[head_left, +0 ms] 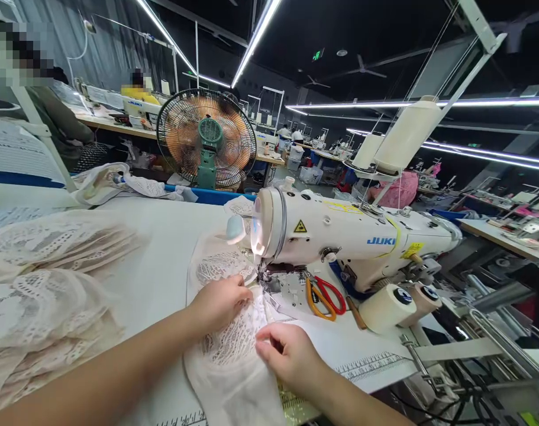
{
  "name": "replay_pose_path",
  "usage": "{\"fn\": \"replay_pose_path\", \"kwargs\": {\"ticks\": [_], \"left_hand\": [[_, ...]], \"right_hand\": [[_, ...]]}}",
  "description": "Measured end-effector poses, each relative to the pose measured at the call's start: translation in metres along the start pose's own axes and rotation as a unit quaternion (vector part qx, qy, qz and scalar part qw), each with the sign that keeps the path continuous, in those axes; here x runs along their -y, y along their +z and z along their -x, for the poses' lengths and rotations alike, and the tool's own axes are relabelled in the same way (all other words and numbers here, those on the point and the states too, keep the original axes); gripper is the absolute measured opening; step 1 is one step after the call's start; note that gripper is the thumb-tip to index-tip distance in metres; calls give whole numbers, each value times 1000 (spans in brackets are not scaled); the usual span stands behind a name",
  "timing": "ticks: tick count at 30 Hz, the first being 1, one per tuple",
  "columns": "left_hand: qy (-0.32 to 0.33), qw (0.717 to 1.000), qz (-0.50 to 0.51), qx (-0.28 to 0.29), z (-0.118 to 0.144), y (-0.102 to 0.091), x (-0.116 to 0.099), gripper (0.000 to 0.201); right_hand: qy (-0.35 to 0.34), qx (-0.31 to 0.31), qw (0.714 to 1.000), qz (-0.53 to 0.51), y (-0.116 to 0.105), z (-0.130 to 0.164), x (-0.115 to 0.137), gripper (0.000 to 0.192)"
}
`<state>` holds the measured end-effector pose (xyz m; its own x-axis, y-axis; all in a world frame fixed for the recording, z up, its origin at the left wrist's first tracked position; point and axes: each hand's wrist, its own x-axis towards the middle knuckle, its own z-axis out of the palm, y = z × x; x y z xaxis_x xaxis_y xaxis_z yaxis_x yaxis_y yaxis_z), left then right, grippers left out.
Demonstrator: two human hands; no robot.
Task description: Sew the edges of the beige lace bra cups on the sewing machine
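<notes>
A pale lace garment piece [234,340] lies on the white sewing table, one part of it up at the needle area of the JUKI sewing machine [322,231]. My left hand [222,299] rests on the lace just left of the presser foot, its fingers bent together and pressing on the cloth. Lower and to the right, my right hand [289,352] pinches the fabric's right edge between thumb and forefinger. Fingers hide part of the cloth near the needle.
Orange-handled snips [318,299] and red-handled scissors [333,294] lie beside the machine bed, near thread cones [387,307]. Stacked lace pieces [42,296] cover the table's left side. A fan [207,139] stands behind the table. Other people sit at machines farther back.
</notes>
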<state>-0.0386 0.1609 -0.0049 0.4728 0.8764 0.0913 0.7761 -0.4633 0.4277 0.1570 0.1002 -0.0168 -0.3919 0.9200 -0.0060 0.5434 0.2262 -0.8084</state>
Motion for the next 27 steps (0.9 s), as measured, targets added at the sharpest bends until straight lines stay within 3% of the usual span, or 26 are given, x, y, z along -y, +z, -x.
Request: {"fn": "replay_pose_path", "kwargs": {"ticks": [3, 5, 9, 14, 20, 23, 27], "left_hand": [[-39, 995, -81, 47, -1, -2, -9, 33], [-55, 989, -121, 68, -3, -6, -14, 36], [-51, 983, -164, 62, -6, -11, -22, 33], [-43, 975, -213, 50, -8, -9, -27, 36], [-47, 960, -273, 46, -7, -4, -32, 33], [-13, 952, -306, 22, -5, 0, -31, 32], [104, 947, -301, -31, -4, 8, -20, 28]], "right_hand": [[27, 31, 999, 20, -2, 3, 1, 53], [43, 58, 997, 36, -5, 2, 5, 60], [52, 90, 993, 58, -12, -6, 11, 54], [56, 106, 992, 34, -16, -18, 9, 33], [72, 108, 991, 18, -18, -26, 5, 33], [73, 112, 991, 17, -20, -28, 9, 37], [80, 121, 989, 13, -22, -28, 10, 39]]}}
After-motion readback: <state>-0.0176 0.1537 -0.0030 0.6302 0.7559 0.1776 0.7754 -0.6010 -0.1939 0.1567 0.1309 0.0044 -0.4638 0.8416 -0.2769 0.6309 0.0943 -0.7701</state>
